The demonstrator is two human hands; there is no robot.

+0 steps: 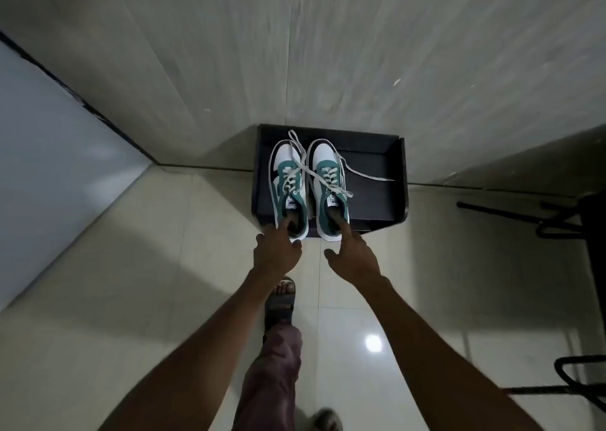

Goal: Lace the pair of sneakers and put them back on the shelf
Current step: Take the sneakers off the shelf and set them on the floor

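Note:
Two green, white and black sneakers stand side by side, toes to the wall, on a low dark shelf. The left sneaker and the right sneaker both have white laces threaded through the eyelets, with loose ends trailing across each other and over the shelf. My left hand has fingers hooked into the left sneaker's heel opening, thumb outside on the heel. My right hand has a finger inside the right sneaker's heel opening, thumb spread apart.
The shelf sits on a glossy tiled floor against a pale wall. Black metal frames stand at the right. My sandaled foot is just behind my hands. A second wall closes the left side.

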